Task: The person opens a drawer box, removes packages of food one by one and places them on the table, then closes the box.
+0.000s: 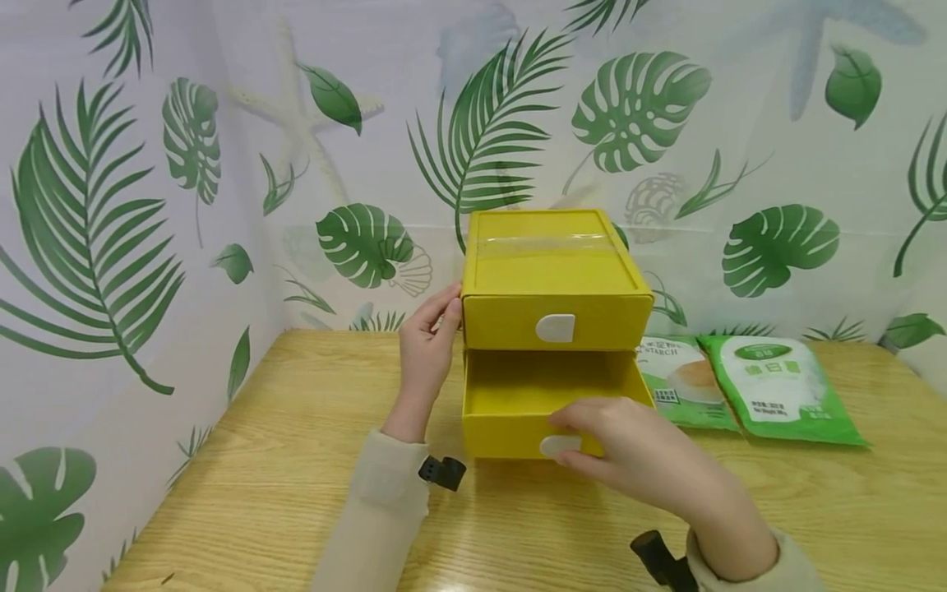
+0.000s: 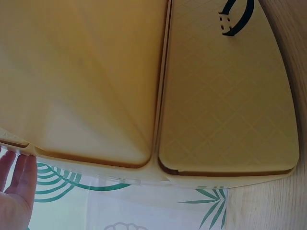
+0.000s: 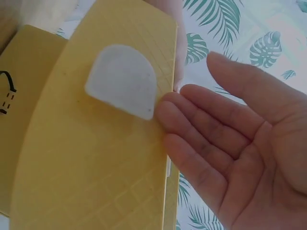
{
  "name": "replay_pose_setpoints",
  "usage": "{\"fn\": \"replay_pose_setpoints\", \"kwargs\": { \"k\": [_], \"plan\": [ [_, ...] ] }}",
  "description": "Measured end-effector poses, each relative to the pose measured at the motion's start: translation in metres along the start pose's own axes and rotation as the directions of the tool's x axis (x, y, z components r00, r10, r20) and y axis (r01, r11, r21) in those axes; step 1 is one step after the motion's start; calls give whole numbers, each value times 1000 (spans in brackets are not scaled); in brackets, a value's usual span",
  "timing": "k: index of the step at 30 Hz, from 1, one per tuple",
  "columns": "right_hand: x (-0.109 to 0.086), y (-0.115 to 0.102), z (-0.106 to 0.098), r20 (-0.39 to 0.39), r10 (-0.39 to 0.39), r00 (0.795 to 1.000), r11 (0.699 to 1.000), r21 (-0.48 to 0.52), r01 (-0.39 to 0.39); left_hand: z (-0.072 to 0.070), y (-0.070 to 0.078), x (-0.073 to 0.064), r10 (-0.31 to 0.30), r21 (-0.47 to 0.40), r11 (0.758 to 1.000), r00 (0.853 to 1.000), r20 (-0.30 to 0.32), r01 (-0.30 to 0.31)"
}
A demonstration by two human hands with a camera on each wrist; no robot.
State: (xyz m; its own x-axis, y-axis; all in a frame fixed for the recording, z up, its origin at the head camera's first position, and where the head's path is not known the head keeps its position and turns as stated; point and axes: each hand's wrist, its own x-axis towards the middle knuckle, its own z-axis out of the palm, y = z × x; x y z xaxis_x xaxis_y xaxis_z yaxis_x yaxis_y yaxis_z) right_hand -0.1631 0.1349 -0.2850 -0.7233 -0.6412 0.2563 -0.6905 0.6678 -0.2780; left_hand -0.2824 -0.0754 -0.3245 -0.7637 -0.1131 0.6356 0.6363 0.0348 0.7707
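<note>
A yellow two-drawer box stands on the table, its upper drawer closed and its lower drawer pulled out. Each drawer front carries a white handle. My left hand rests against the upper left side of the box; in the left wrist view, part of its straight fingers shows at the far edge. By the lower drawer's front is my right hand, fingers over the rim, thumb near the handle. The right wrist view shows the fingertips at the drawer's edge and the thumb held apart.
Two green and white packets lie right of the box, a starch packet partly hidden behind it and another packet beside that. Clear tape crosses the box top. A leaf-patterned backdrop rises behind the wooden table.
</note>
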Motion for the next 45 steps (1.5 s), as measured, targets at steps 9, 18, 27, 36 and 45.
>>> {"fn": "replay_pose_setpoints", "kwargs": {
  "k": [9, 18, 27, 36, 45],
  "plan": [
    [5, 5, 6, -56, -15, 998, 998, -61, 12, 0, 0, 1, 5, -2, 1000, 1000, 2, -5],
    [11, 13, 14, -136, -37, 990, 996, -89, 26, 0, -1, 2, 3, 7, 1000, 1000, 3, -3],
    [16, 22, 19, -203, -49, 978, 996, -89, 31, 1, 24, -2, -18, 23, 1000, 1000, 9, 18],
    [21, 31, 29, -266, -22, 964, 992, -125, -11, 1, 28, -3, -30, 24, 999, 1000, 5, 30],
    [26, 40, 40, -346, -74, 935, 986, -166, 17, 2, 28, -4, -28, 29, 999, 1000, 4, 28]
  ]
}}
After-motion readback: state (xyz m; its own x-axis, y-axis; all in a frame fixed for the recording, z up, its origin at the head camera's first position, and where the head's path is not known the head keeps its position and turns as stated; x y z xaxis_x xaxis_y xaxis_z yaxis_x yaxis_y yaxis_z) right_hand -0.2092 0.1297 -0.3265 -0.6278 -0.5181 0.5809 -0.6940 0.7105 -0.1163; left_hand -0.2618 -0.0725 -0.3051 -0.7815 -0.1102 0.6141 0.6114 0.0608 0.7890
